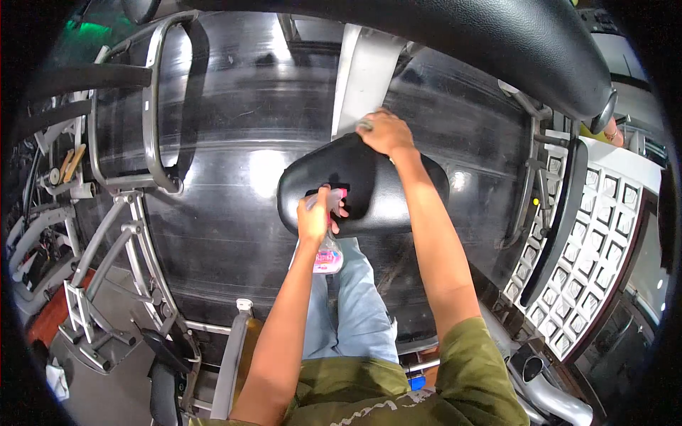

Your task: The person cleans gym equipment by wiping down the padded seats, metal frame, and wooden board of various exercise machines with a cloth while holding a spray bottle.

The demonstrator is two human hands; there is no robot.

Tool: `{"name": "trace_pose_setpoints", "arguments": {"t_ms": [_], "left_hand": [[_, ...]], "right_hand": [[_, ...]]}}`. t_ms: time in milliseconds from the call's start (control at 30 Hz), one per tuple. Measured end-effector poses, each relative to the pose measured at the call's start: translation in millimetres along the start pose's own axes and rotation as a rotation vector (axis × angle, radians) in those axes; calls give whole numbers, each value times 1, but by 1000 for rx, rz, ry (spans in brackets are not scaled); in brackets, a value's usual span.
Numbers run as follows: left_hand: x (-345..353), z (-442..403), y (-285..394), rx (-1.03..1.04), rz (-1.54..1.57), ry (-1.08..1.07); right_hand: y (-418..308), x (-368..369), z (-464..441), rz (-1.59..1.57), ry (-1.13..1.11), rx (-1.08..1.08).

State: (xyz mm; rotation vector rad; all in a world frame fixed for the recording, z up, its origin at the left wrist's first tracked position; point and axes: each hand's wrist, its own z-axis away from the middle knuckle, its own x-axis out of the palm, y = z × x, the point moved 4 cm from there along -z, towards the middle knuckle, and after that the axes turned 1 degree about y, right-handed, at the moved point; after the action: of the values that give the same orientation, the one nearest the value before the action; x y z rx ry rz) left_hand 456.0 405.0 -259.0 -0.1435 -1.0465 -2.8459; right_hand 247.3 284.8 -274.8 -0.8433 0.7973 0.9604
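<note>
My left hand (317, 216) is wrapped round the neck of a clear spray bottle (327, 257) with a pink nozzle and a pink label, held upright in front of my legs. Behind the bottle is a black padded seat (305, 174) with a shiny surface. At the far edge of that seat, my right hand (384, 133) is closed on something small and greyish, too hidden to name. A white metal post (366, 74) rises just beyond the right hand.
A large black pad (497, 42) spans the top right. Grey metal frames (153, 106) of gym machines stand at the left. On the right are a long black pad (561, 220) and a white patterned panel (597, 248). Part of another person's arm (613, 133) shows at the right edge.
</note>
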Motion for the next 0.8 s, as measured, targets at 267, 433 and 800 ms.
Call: {"name": "trace_pose_setpoints", "arguments": {"t_ms": [267,433,800], "left_hand": [[3,-15,5,-100,-94,-37],[4,-17,9,-227,-63,4],[1,-20,8,-240,-66,-57]], "right_hand": [[5,-4,-25,26,-302,-159],[4,3,-46,114,-345,-12],[-16,-12,69,-223,95,-376]]}}
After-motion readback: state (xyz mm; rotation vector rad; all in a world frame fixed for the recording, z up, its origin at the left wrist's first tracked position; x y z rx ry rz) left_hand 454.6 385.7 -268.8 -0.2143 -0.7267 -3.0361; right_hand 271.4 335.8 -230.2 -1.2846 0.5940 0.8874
